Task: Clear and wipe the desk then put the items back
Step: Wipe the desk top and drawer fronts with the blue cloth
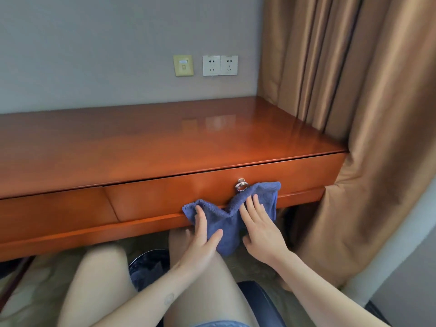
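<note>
A glossy reddish wooden desk (165,142) runs along the grey wall, and nothing stands on its top. A blue cloth (227,223) hangs against the front of its right drawer, just below the metal ring handle (241,185). My left hand (200,237) lies on the cloth's left part with straight fingers. My right hand (259,225) presses the cloth's right part, fingers straight and spread. Both hands are at the lower edge of the drawer front.
A brown curtain (365,114) hangs at the desk's right end. Two sockets (220,65) and a switch plate (183,65) sit on the wall above the desk. A dark bin (148,267) stands on the floor under the desk between my knees. I sit on a dark chair (259,300).
</note>
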`<state>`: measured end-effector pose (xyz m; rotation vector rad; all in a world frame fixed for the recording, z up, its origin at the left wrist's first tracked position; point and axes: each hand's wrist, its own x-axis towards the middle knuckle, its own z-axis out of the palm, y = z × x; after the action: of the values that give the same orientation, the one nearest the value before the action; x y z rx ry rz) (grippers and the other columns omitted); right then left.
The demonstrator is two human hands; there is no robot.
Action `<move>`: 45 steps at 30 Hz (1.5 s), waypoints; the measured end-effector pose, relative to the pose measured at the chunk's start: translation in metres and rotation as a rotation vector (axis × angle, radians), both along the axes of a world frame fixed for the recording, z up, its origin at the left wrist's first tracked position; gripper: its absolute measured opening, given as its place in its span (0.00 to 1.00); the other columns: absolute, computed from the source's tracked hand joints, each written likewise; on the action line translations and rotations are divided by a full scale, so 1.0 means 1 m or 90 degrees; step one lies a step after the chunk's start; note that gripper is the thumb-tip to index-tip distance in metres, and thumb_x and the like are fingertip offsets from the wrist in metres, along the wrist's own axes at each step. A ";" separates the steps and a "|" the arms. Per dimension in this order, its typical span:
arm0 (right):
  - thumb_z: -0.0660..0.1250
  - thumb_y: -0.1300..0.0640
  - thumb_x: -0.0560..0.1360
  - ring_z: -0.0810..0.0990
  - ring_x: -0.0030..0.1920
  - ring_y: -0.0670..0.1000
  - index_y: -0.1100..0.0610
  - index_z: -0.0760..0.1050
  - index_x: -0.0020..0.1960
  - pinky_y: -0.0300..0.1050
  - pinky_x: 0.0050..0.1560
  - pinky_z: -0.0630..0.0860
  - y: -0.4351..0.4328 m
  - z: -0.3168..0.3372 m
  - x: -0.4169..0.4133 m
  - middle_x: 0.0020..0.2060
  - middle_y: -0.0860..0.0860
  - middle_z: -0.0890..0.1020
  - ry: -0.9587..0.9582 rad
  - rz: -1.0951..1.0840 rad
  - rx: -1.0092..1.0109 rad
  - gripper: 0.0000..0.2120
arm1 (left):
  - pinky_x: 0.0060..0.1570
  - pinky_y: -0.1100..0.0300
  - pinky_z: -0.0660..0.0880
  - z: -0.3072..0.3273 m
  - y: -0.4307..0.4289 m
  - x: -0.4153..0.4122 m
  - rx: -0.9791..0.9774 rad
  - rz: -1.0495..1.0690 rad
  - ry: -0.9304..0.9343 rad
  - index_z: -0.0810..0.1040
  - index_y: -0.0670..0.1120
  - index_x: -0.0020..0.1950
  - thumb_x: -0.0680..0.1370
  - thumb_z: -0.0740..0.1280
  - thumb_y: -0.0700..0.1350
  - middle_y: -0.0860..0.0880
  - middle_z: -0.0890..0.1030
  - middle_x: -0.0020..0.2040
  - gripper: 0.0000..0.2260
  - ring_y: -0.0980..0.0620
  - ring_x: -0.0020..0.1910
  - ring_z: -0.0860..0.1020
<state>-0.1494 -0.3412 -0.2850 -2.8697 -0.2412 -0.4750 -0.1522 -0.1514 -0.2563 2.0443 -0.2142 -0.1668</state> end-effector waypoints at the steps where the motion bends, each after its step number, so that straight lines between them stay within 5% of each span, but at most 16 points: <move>1: 0.62 0.60 0.65 0.49 0.76 0.60 0.61 0.55 0.77 0.57 0.73 0.57 0.008 -0.001 0.001 0.77 0.58 0.55 -0.011 0.009 0.001 0.41 | 0.74 0.51 0.44 -0.001 0.012 0.002 0.037 -0.009 -0.008 0.33 0.59 0.76 0.82 0.58 0.52 0.55 0.38 0.78 0.35 0.46 0.78 0.41; 4: 0.62 0.57 0.67 0.54 0.76 0.59 0.61 0.55 0.76 0.58 0.68 0.67 0.026 -0.001 -0.001 0.75 0.60 0.62 -0.024 0.015 0.016 0.39 | 0.71 0.54 0.30 -0.003 0.042 0.002 0.149 -0.030 -0.105 0.25 0.61 0.69 0.83 0.56 0.50 0.57 0.31 0.75 0.35 0.55 0.74 0.30; 8: 0.56 0.53 0.72 0.57 0.75 0.55 0.61 0.60 0.75 0.58 0.69 0.68 0.064 0.010 0.010 0.74 0.58 0.65 -0.086 0.099 -0.061 0.32 | 0.70 0.57 0.28 -0.003 0.075 0.003 0.223 0.042 -0.182 0.23 0.53 0.68 0.83 0.54 0.47 0.53 0.28 0.75 0.35 0.57 0.73 0.28; 12: 0.56 0.49 0.76 0.58 0.75 0.58 0.63 0.58 0.75 0.53 0.75 0.57 0.111 0.039 0.020 0.74 0.59 0.65 -0.149 0.064 -0.065 0.31 | 0.70 0.56 0.30 0.009 0.102 0.011 0.247 0.172 -0.212 0.23 0.49 0.68 0.82 0.57 0.48 0.52 0.26 0.73 0.38 0.53 0.75 0.30; 16: 0.51 0.47 0.79 0.49 0.77 0.55 0.63 0.50 0.78 0.50 0.76 0.47 0.134 0.076 0.035 0.77 0.58 0.57 -0.222 0.049 -0.005 0.33 | 0.70 0.54 0.29 0.040 0.123 0.022 0.240 0.271 -0.265 0.24 0.49 0.70 0.83 0.55 0.50 0.51 0.26 0.73 0.37 0.56 0.72 0.27; 21: 0.38 0.35 0.79 0.54 0.78 0.53 0.58 0.50 0.79 0.50 0.76 0.43 0.149 0.134 0.062 0.77 0.52 0.58 -0.081 0.035 -0.058 0.37 | 0.74 0.49 0.35 0.069 0.138 0.027 0.322 0.316 -0.265 0.30 0.47 0.77 0.83 0.50 0.55 0.48 0.29 0.76 0.33 0.49 0.76 0.33; 27: 0.41 0.34 0.79 0.45 0.79 0.51 0.55 0.44 0.80 0.51 0.77 0.43 0.151 0.170 0.091 0.79 0.50 0.48 0.177 0.090 -0.083 0.36 | 0.75 0.48 0.39 0.111 0.169 0.050 0.533 0.243 -0.203 0.44 0.44 0.80 0.82 0.43 0.60 0.46 0.42 0.80 0.31 0.48 0.79 0.40; 33: 0.42 0.31 0.77 0.42 0.78 0.51 0.51 0.40 0.80 0.55 0.75 0.39 0.165 0.175 0.120 0.79 0.49 0.45 0.216 0.084 -0.109 0.38 | 0.76 0.46 0.37 0.150 0.197 0.091 0.636 0.097 -0.033 0.42 0.45 0.80 0.79 0.37 0.66 0.48 0.41 0.80 0.35 0.51 0.79 0.41; 45: 0.40 0.25 0.72 0.35 0.77 0.47 0.41 0.38 0.78 0.58 0.75 0.32 0.223 0.192 0.164 0.78 0.45 0.39 0.224 0.238 -0.204 0.39 | 0.74 0.46 0.31 0.159 0.294 0.141 0.671 0.064 -0.002 0.38 0.53 0.79 0.79 0.39 0.66 0.57 0.39 0.79 0.32 0.58 0.77 0.39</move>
<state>0.0142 -0.1186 -0.0934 -3.0327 -0.8339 0.1532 -0.0107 0.1426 -0.0976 3.0940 -0.0067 -0.2440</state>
